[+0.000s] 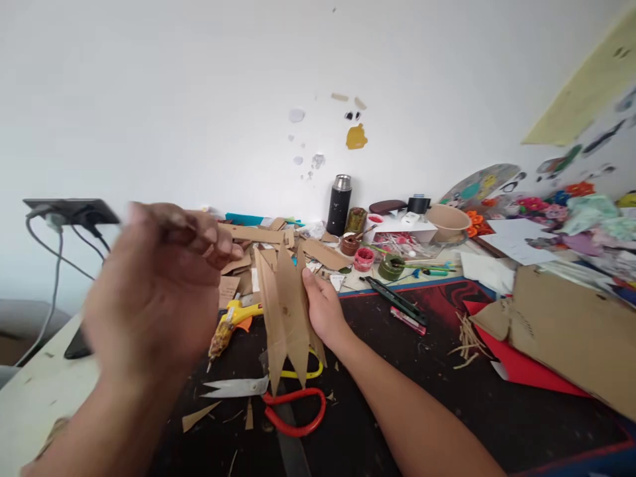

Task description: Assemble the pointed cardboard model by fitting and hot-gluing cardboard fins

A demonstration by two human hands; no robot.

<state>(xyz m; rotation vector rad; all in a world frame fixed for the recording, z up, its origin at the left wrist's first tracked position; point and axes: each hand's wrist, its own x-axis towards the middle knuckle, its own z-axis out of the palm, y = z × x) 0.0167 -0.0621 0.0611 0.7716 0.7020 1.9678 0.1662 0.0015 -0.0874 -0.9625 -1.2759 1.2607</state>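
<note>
We saw two bare hands working above a dark mat (377, 397); the right hand (325, 308) held a pointed cardboard piece (293, 305) near the middle of the view, its thumb pressed along the right edge and its other fingers mostly hidden behind; we thus read its grip as a pinch on the cardboard. The piece stood roughly upright over the mat, with several long panels side by side, tapering to points at top and bottom; its lower tips overlapped, from our viewpoint, a pair of scissors (256, 387), though we could not tell whether the two touched. The left hand (149, 298) was raised at the left, apart from the piece, blurred, with its fingers bent; we could not tell whether its fingertips were spread, pressed together or pinching something.

The scissors lay with their blades toward the left, one handle loop red and the other yellow; a flat grey strip (294, 454) ran beneath them; cardboard offcuts (197, 417) lay near the blades. Between the left hand and the piece we noted a yellow glue gun (234, 315); to the right of the right hand lay a cutter knife (397, 301); behind it stood small paint jars (364, 260) and a black flask (339, 207); at the far right a large cardboard sheet (571, 338) partly covered a red sheet (539, 377).
</note>
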